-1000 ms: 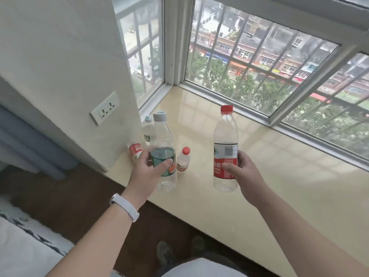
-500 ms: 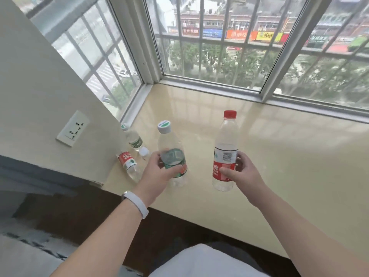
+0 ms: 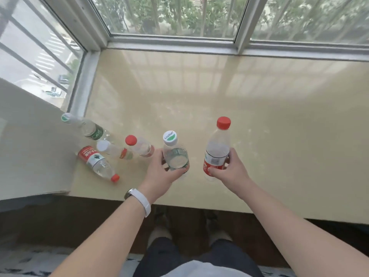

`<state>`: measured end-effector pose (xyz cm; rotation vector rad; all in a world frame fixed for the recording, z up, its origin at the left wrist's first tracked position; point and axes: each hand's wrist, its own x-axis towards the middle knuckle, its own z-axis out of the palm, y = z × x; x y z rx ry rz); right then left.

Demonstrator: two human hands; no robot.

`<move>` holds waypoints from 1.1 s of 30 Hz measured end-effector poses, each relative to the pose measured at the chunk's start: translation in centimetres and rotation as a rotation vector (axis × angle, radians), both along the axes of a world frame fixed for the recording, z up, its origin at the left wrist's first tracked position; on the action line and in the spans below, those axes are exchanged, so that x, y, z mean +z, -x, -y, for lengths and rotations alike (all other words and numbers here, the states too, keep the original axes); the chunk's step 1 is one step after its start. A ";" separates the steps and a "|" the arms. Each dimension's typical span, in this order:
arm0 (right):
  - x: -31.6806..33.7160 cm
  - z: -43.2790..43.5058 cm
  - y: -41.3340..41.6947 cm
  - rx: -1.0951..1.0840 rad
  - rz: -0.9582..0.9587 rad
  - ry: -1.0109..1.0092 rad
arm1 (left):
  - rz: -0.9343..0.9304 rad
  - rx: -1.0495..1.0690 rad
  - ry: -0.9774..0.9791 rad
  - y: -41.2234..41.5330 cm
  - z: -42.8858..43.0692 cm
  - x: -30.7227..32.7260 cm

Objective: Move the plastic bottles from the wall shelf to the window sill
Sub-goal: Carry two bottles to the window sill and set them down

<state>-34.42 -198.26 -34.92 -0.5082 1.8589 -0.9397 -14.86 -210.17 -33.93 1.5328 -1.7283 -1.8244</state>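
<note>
The left hand (image 3: 159,174) is closed around the lower body of a clear bottle with a green label and a white-and-green cap (image 3: 175,154). The bottle stands upright on the window sill (image 3: 259,116), just ahead of the palm, thumb on the near side, fingers wrapped behind.

The right hand (image 3: 229,172) grips a taller clear bottle with a red label and red cap (image 3: 217,150) at its label band. This bottle is also upright, base at the sill surface (actual contact with the sill cannot be confirmed). The two held bottles stand side by side, apart, with a bare strip of sill between them.

Four further bottles are grouped to the left of the left hand:
- a small red-capped bottle (image 3: 139,145), nearest the left fingers, upright;
- a white-capped bottle (image 3: 114,149) just beyond it;
- a green-labelled bottle with a white-and-green cap (image 3: 85,127), farthest away, beside the window frame (image 3: 83,84);
- a red-labelled bottle lying on its side (image 3: 97,163), red cap pointing toward the near sill edge.

A white wristband (image 3: 142,202) sits on the left wrist. The wall (image 3: 30,146) borders the sill beyond the grouped bottles.
</note>
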 end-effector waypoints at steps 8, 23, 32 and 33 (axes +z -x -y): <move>-5.2 0.3 -3.3 -0.176 -0.150 -0.090 | 0.017 -0.052 0.038 0.4 3.6 -6.5; -15.3 0.2 -5.9 -0.181 -0.356 -0.083 | 0.136 -0.250 0.067 -0.2 4.6 -14.2; -16.1 -1.2 -5.7 -0.164 -0.303 -0.163 | 0.101 -0.262 0.006 -0.7 4.1 -13.2; -15.7 -1.4 -5.7 -0.157 -0.290 -0.163 | 0.097 -0.256 0.002 -0.9 4.0 -12.8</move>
